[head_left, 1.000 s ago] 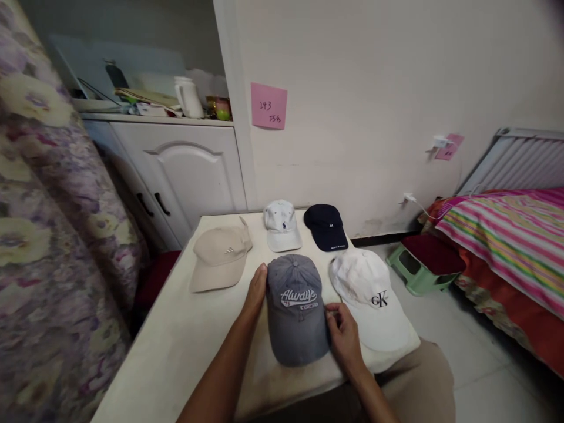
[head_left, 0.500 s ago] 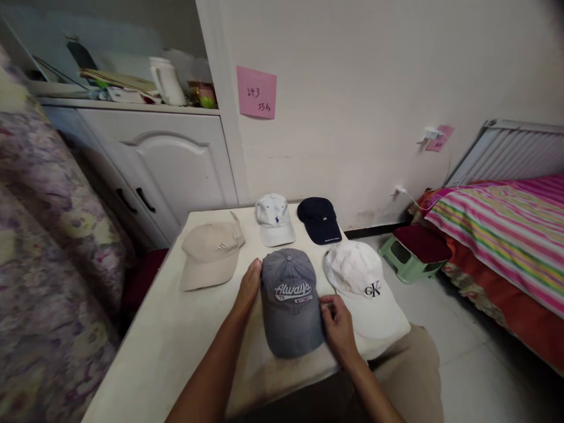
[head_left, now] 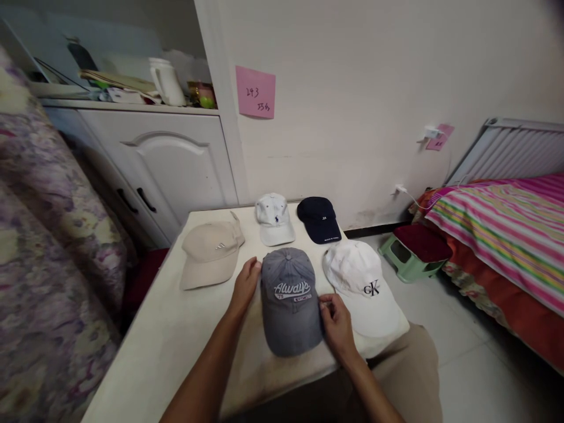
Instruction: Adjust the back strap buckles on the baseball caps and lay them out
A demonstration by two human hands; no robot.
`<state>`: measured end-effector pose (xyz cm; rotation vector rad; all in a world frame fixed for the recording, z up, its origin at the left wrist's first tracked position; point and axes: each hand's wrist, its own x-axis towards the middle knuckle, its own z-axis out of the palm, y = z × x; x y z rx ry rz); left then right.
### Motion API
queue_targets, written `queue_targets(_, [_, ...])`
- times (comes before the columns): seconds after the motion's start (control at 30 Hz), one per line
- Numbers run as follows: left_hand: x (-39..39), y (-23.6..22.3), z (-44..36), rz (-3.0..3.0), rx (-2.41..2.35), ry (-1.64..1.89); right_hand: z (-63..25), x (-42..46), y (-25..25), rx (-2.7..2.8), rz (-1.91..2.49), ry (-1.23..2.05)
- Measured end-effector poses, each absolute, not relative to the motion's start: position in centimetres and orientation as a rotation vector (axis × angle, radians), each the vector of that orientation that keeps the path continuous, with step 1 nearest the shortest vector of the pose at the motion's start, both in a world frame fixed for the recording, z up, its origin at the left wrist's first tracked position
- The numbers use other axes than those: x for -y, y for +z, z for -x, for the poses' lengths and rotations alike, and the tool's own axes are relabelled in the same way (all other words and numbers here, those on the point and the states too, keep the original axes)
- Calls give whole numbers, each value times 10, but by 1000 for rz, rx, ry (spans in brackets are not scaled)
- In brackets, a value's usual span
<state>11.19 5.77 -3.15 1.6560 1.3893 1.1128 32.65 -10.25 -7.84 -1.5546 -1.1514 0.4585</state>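
A grey baseball cap (head_left: 291,329) with "Always" lettering lies on the table, its brim toward me. My left hand (head_left: 247,282) rests along the cap's left side, fingers stretched out and fingertips against the crown. On the right, my right hand (head_left: 337,320) has its fingers curled and pinches the cap's edge near the brim. Close beside that hand is a white cap (head_left: 352,270) with "CK" letters. A beige cap (head_left: 209,255) sits to the left. Behind are a pale cap (head_left: 274,220) with a small blue emblem and a navy cap (head_left: 317,217).
A cream cloth covers the table (head_left: 154,346), which stands against the wall. White cabinet doors (head_left: 176,158) and a floral curtain (head_left: 48,264) are at left. To the right are a green stool (head_left: 405,261) and a bed with a striped cover (head_left: 511,229).
Almost nothing differs. My left hand has shifted very slightly left and its fingers sit a little lower along the grey cap; the caps stay in place.
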Motion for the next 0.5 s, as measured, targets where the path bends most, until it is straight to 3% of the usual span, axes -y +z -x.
queue_targets(0.23, [-35,-6,-124,-2025,-1362,1211,-327,103,-78,1147,1548,458])
queue_targets(0.5, [-20,8,-149,-2452,-1374,1024,-328,103,-80,1147,1549,458])
